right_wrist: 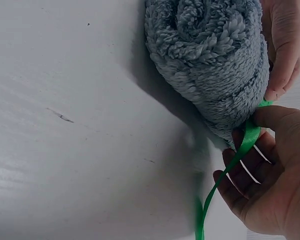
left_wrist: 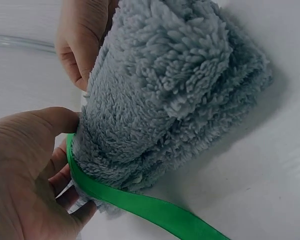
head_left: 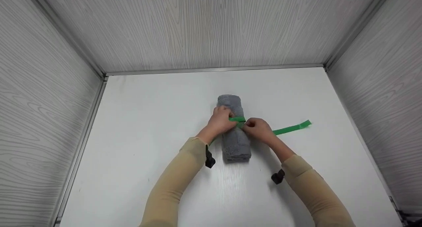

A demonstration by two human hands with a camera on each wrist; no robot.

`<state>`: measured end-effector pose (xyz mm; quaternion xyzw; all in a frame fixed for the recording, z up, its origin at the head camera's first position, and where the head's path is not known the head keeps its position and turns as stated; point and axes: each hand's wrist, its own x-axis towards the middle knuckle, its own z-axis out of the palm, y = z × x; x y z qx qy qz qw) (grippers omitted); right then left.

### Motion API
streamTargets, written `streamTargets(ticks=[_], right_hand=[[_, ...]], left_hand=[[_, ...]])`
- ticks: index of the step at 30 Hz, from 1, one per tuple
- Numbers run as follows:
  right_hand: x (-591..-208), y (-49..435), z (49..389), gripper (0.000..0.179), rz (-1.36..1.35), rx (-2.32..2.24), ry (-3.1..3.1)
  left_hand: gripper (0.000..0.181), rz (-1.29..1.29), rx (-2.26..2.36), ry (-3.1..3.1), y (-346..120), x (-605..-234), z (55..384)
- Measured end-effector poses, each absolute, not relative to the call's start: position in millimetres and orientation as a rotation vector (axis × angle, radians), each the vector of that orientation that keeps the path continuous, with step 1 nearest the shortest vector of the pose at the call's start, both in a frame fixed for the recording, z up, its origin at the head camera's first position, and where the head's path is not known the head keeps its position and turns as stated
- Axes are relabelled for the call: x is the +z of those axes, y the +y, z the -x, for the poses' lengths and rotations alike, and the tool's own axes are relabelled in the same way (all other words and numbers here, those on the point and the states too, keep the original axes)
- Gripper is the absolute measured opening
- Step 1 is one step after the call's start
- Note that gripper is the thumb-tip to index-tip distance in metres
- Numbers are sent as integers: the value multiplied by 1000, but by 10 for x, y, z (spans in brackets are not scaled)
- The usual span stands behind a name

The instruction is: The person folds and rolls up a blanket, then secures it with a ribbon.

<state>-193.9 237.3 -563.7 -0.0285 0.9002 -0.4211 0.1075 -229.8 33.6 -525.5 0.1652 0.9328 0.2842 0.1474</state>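
Observation:
A rolled grey fluffy towel (head_left: 235, 144) lies lengthwise on the white table, with a green ribbon (head_left: 237, 119) passing across its middle. My left hand (head_left: 220, 121) is at the towel's left side, its thumb and fingers holding the ribbon against the roll. On the other side, my right hand (head_left: 258, 129) pinches the ribbon (right_wrist: 250, 135) between thumb and index finger; its other fingers are loosely bent. One ribbon tail (left_wrist: 160, 210) hangs down beside the left hand. The ribbon's crossing on top is partly hidden by the fingers.
The other ribbon tail (head_left: 291, 128) stretches across the white table (head_left: 158, 115) to the right. Grey wood-grain panels (head_left: 211, 29) stand at the back and on both sides. A small black device (head_left: 210, 159) sits at the left wrist, another (head_left: 278, 177) at the right.

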Motion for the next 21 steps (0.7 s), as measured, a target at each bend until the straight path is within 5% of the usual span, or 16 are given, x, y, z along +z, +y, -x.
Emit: streamTargets(ticks=[21], right_hand=[[-5589,2324,2135,18,271,-1400,2653]], left_hand=[[16,-479,685,2806,367,-5243,2311]])
